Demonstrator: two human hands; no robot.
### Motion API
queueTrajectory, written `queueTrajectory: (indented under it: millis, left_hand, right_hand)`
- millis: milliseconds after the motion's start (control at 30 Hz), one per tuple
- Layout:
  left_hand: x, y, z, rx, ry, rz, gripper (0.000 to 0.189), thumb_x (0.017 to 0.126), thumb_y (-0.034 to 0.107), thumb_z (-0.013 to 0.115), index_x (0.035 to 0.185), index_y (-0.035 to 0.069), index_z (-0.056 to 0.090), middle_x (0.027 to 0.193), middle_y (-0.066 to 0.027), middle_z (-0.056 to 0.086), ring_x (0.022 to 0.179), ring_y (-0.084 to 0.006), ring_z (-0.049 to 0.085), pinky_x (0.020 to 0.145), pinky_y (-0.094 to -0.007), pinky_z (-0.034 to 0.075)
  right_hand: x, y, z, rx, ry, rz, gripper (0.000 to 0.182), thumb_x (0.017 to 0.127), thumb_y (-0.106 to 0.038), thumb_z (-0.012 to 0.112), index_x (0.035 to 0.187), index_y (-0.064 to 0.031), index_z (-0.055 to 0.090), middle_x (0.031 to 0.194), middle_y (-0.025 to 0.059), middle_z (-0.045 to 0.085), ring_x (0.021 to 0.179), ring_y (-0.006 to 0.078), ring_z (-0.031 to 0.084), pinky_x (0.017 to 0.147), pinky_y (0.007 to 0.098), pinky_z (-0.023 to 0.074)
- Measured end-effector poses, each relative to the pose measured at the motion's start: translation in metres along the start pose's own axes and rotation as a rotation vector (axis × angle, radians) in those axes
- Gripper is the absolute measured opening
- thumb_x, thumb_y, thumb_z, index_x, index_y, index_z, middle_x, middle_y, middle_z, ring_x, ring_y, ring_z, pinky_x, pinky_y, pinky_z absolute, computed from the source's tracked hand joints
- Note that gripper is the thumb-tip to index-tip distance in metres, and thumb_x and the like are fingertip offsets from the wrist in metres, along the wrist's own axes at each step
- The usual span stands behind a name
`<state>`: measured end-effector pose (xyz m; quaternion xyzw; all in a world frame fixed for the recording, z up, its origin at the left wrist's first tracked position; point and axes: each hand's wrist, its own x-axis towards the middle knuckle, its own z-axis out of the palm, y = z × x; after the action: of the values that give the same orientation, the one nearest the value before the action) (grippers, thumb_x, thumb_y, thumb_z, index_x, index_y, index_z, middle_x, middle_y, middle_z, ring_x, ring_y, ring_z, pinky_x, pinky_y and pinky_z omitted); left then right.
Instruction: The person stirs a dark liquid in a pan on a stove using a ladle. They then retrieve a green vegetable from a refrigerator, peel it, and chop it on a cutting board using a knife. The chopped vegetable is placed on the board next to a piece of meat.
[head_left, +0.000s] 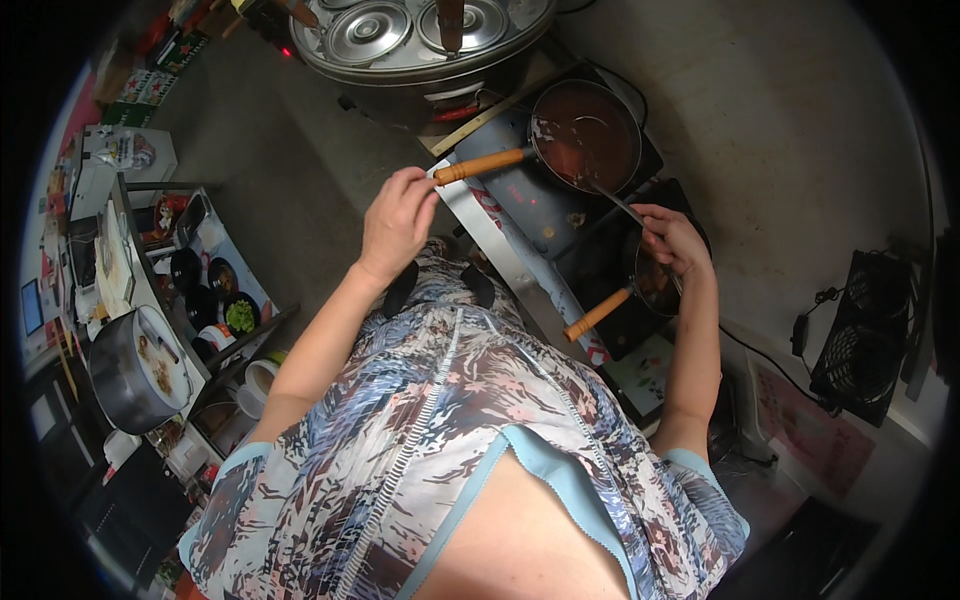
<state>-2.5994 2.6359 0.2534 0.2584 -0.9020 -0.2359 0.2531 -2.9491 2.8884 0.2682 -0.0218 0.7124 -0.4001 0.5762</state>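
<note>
My right hand (677, 238) is closed around the metal handle of a ladle or spoon (619, 202). Its far end dips into reddish-brown liquid in a saucepan (534, 124), which hides the bowl of the utensil. The saucepan stands on a black induction cooktop (517, 187) with small lit marks. My left hand (401, 217) is at the tip of the saucepan's wooden handle (480, 165); whether the fingers grip it or only touch it is unclear. Partly behind my right forearm, a second pan (656, 281) with a wooden handle holds dark food.
A large round steel cooker with lidded wells (420, 75) stands beyond the cooktop. Left are a big pot (127, 375), black bowls with food (241, 315) and a metal rail (255, 337). Along the right wall are a black fan unit (862, 337) and a cable (772, 367).
</note>
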Motion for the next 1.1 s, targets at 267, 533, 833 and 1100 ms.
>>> queueTrajectory:
  millis: [267, 533, 833, 1100]
  left_hand:
    - [-0.015, 0.018, 0.054, -0.161, -0.22, 0.263, 0.01, 0.085, 0.01, 0.068, 0.093, 0.004, 0.066, 0.097, -0.0095, 0.06, 0.088, -0.0288, 0.062, 0.073, -0.0398, 0.052]
    - [0.002, 0.031, 0.095, -0.098, -0.346, 0.296, 0.015, 0.084, 0.007, 0.064, 0.099, 0.005, 0.065, 0.101, -0.0108, 0.06, 0.092, -0.0314, 0.06, 0.075, -0.0416, 0.05]
    - [0.1, 0.068, 0.146, 0.128, -0.182, 0.37, 0.023, 0.083, 0.014, 0.06, 0.105, 0.016, 0.069, 0.102, -0.0046, 0.066, 0.097, -0.0256, 0.061, 0.078, -0.0388, 0.046]
    - [0.101, 0.062, 0.15, 0.17, -0.216, 0.42, 0.031, 0.084, 0.013, 0.054, 0.112, 0.017, 0.066, 0.106, -0.0064, 0.061, 0.096, -0.0275, 0.056, 0.081, -0.0398, 0.043]
  right_hand:
    - [-0.019, 0.016, 0.037, -0.224, 0.162, -0.206, 0.034, 0.1, -0.01, 0.048, 0.13, -0.0037, 0.062, 0.064, -0.0032, 0.05, 0.05, 0.0043, 0.04, 0.045, 0.0221, 0.0306]
    - [-0.018, 0.04, 0.049, -0.465, 0.281, -0.442, 0.035, 0.099, -0.009, 0.049, 0.13, 0.0004, 0.06, 0.066, -0.0016, 0.051, 0.059, 0.007, 0.047, 0.056, 0.0245, 0.0391]
    - [-0.024, 0.036, 0.049, -0.404, 0.265, -0.437, 0.034, 0.098, -0.009, 0.049, 0.128, 0.0011, 0.062, 0.067, 0.0021, 0.054, 0.06, 0.0105, 0.05, 0.06, 0.0279, 0.0426]
    - [-0.027, 0.029, 0.05, -0.409, 0.238, -0.429, 0.034, 0.097, -0.008, 0.049, 0.126, 0.0013, 0.063, 0.068, 0.0047, 0.056, 0.062, 0.0122, 0.053, 0.062, 0.0292, 0.0447]
